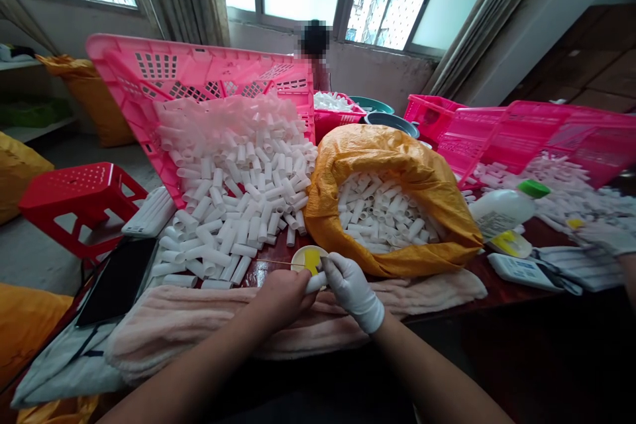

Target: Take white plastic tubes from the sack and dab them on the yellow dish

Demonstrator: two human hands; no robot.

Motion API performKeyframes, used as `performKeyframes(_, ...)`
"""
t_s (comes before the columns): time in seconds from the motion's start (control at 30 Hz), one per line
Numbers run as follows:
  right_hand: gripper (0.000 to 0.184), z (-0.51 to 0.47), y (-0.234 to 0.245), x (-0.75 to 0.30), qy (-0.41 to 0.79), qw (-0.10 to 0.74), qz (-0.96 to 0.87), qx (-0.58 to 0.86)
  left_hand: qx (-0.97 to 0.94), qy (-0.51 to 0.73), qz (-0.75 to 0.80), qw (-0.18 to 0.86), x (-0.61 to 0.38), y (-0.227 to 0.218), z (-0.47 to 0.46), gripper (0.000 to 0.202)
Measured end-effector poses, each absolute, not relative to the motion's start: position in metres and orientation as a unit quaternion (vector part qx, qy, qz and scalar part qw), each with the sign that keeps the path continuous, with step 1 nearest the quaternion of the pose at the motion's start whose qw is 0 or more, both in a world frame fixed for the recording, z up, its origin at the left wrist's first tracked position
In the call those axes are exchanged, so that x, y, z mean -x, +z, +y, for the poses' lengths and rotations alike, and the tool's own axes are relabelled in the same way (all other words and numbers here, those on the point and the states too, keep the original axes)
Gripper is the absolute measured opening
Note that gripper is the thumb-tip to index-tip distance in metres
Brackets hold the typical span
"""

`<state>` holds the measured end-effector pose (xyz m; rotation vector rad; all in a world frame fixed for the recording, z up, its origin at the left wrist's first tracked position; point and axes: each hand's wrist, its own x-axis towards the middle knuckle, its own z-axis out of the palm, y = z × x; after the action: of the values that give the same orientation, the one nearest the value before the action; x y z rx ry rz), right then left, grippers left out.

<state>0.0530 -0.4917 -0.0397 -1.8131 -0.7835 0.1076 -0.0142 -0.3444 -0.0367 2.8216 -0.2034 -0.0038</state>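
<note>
Far left on my feed: red stool [69,192] on the floor, then a black tablet [116,281] lying near the table's left end. Next, a pink crate [116,73] tipped so that its open side faces the wearer, a heap of white tubes [238,212] spilling out of it onto the dark red table. A pink towel [183,311] runs along the near edge, beneath the forearms.

Center, I log the left hand [282,295]: bare, fingers closed on one white tube [316,283], its end poking out beyond the fingertips, over the towel. A thin stick [273,262] shows just above that hand; I can't tell whether it is gripped. Just beyond, a pale dish [297,257], with a yellow piece [313,257] in or over it; I can't tell which.

Right hand [350,291]: white glove, fingertips drawn together beside the yellow piece and close to the held tube. What they pinch, if anything, I can't make out.

Behind both hands, an orange sack [348,146] stands with its mouth open, more tubes inside. In the background a person [320,76] is near the window.

Further right: bottle [501,212] with a green cap, leaning; white box [521,270] on the table; another person's gloved hand [603,237] by more tubes.
</note>
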Motion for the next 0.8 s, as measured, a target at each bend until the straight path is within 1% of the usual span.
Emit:
performKeyframes(0.1, 0.035, -0.493, -0.045, -0.045, 0.022, 0.551, -0.358, 0.753, -0.949, -0.089, -0.121, 0.279, 0.016, -0.034, -0.345, 0.026)
performKeyframes(0.2, 0.033, -0.500, -0.035, -0.036, -0.025, 0.489, -0.425, 0.761, -0.879, -0.183, -0.173, 0.404, 0.017, -0.033, -0.343, 0.028)
performKeyframes(0.27, 0.028, -0.515, -0.025, -0.030, -0.049, 0.448, -0.443, 0.775, -0.850, -0.207, -0.201, 0.441, 0.015, -0.030, -0.340, 0.029)
performKeyframes(0.3, 0.024, -0.527, -0.021, -0.027, -0.062, 0.440, -0.427, 0.787, -0.852, -0.193, -0.204, 0.441, 0.011, -0.027, -0.337, 0.030)
performKeyframes(0.37, 0.019, -0.564, -0.019, -0.018, -0.090, 0.439, -0.337, 0.828, -0.898, -0.109, -0.174, 0.390, -0.001, -0.022, -0.328, 0.030)
performKeyframes(0.43, 0.021, -0.614, -0.028, -0.008, -0.106, 0.423, -0.186, 0.881, -0.956, -0.020, -0.104, 0.273, -0.018, -0.019, -0.317, 0.029)
performKeyframes(0.5, 0.029, -0.668, -0.046, 0.000, -0.068, 0.363, -0.032, 0.929, -0.987, -0.005, -0.046, 0.154, -0.038, -0.020, -0.307, 0.027)
performKeyframes(0.57, 0.039, -0.713, -0.066, 0.004, -0.024, 0.306, 0.060, 0.950, -0.995, -0.041, -0.020, 0.091, -0.055, -0.025, -0.301, 0.025)
performKeyframes(0.6, 0.042, -0.728, -0.074, 0.005, -0.019, 0.285, 0.087, 0.954, -0.995, -0.052, -0.011, 0.080, -0.062, -0.027, -0.300, 0.024)
performKeyframes(0.67, 0.044, -0.740, -0.082, 0.001, -0.037, 0.275, 0.098, 0.956, -0.996, -0.053, -0.003, 0.075, -0.068, -0.030, -0.299, 0.023)
performKeyframes(0.73, 0.041, -0.726, -0.076, -0.012, -0.072, 0.294, 0.051, 0.952, -0.996, -0.050, 0.004, 0.075, -0.067, -0.029, -0.299, 0.023)
performKeyframes(0.8, 0.037, -0.693, -0.059, -0.036, -0.113, 0.325, -0.043, 0.938, -0.994, -0.050, 0.014, 0.096, -0.058, -0.025, -0.296, 0.026)
